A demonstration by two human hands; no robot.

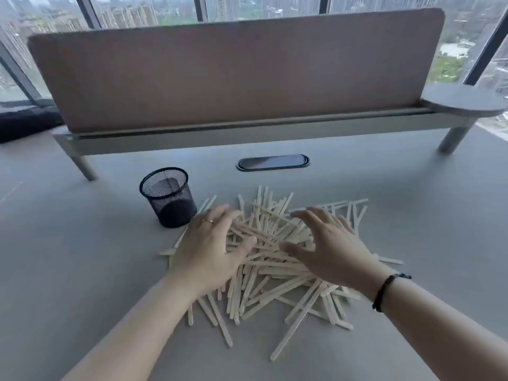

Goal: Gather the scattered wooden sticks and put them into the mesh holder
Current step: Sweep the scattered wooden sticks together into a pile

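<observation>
The black mesh holder (168,198) stands upright on the grey desk (68,257), left of the pile; my left hand (211,248) lies flat, fingers spread, on the wooden sticks (275,270); my right hand (327,243) hovers wide over them, holding nothing.

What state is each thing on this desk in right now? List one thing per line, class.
Wooden sticks: scattered in a loose heap on the desk, none in the holder.
Mesh holder: upright, empty, left of the heap.
Left hand: open, fingers spread on the sticks.
Right hand: open, fingers spread over the sticks.
Cable port cover: closed.
</observation>
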